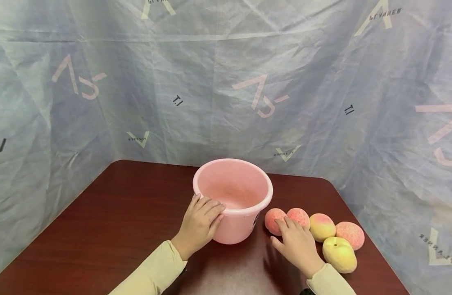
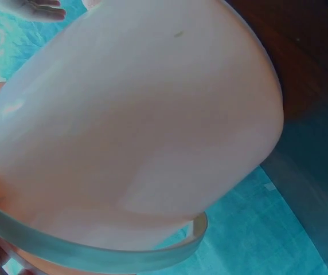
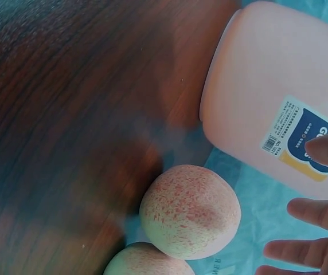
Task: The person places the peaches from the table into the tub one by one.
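Bucket [image 1: 233,227], pink and upright, stands at twelve o'clock from me on the dark red tabletop [image 1: 119,213]. I have the left hand [image 1: 202,217] holding its rim at seven o'clock, fingers hooked over the edge, thumb outside. From the bucket, five peaches [image 1: 322,227] lie grouped around four o'clock, and the reddish peach [image 1: 272,218] is nearest to it. The right hand [image 1: 297,241] hovers with that fruit at ten o'clock; its fingers are spread wide and hold nothing, and my right wrist feed shows them apart from the peaches. At three o'clock from this hand I see the yellow peach [image 1: 339,255]. Printed grey sheeting [image 1: 211,61] hangs beyond, at twelve o'clock.
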The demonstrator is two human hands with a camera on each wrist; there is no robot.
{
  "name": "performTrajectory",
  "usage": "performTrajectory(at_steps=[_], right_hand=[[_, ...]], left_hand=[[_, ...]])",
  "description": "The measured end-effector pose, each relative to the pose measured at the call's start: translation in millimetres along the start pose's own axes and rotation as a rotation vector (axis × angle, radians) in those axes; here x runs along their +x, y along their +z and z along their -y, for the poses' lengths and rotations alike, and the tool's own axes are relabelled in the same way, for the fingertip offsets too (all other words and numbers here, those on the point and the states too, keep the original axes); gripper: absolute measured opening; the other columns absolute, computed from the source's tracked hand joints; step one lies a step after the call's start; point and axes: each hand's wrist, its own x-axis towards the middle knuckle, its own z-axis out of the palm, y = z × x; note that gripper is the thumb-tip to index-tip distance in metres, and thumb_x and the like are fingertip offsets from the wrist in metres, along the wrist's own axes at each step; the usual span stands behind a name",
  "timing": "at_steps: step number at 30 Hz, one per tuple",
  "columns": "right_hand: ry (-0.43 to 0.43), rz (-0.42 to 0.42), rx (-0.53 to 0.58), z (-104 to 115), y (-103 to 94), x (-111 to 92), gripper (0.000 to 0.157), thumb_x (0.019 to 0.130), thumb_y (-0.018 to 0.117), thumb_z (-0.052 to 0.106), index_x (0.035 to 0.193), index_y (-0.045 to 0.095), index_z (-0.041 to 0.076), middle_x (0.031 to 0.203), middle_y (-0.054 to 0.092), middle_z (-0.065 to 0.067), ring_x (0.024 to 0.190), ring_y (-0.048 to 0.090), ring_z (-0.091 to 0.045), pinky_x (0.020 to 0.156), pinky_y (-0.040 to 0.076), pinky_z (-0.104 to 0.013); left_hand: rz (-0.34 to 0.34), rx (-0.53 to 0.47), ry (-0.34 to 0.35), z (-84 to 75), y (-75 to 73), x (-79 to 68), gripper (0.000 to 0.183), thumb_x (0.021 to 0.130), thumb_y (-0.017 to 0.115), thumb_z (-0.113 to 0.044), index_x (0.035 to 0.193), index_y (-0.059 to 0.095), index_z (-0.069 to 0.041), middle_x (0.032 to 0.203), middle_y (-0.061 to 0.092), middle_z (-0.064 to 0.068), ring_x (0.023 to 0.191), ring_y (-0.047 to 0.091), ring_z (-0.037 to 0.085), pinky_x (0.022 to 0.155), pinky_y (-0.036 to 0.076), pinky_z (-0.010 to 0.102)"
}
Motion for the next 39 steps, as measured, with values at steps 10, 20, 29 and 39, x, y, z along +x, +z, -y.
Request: performTrajectory(at_steps=[10,20,29,39], right_hand=[[-0.007,0.001,0.003,1.6,-0.6,1.0,0.046,0.079,0.071,0.032,0.114,0.063,0.002,0.114,0.062,-0.021,0.104,0.059,-0.038,0.084,0.044,-0.058],[0.006,0.021,0.015,-4.2,-3.2,7.3,0.048,0.079,0.071,0.031,0.117,0.063,0.002,0.12,0.059,-0.024,0.109,0.057,-0.039,0.086,0.043,-0.06],[0.004,0.04,0.058,-6.7,5.1,4.0,0.048,0.079,0.07,0.03,0.117,0.062,0.002,0.12,0.059,-0.024,0.11,0.056,-0.04,0.087,0.043,-0.06],[0.005,0.066,0.062,-10.0,6.3,3.9,0.046,0.08,0.07,0.027,0.116,0.062,0.002,0.121,0.058,-0.025,0.11,0.057,-0.039,0.087,0.043,-0.058]], left_hand=[[-0.016,0.026,0.006,-1.3,-0.4,1.3,0.04,0.103,0.037,-0.031,0.096,0.069,-0.01,0.093,0.064,0.003,0.091,0.058,0.025,0.088,0.043,0.056],[0.002,0.018,0.0,-2.9,-0.3,6.1,0.043,0.104,0.035,-0.034,0.097,0.07,-0.01,0.095,0.066,0.003,0.094,0.06,0.025,0.089,0.043,0.056],[0.009,0.021,-0.019,-1.8,-2.3,3.6,0.043,0.104,0.035,-0.035,0.097,0.07,-0.011,0.095,0.066,0.003,0.095,0.059,0.026,0.091,0.042,0.056],[0.009,0.011,-0.018,1.3,-1.1,1.0,0.042,0.103,0.036,-0.035,0.097,0.07,-0.011,0.095,0.065,0.003,0.095,0.06,0.027,0.091,0.042,0.057]])
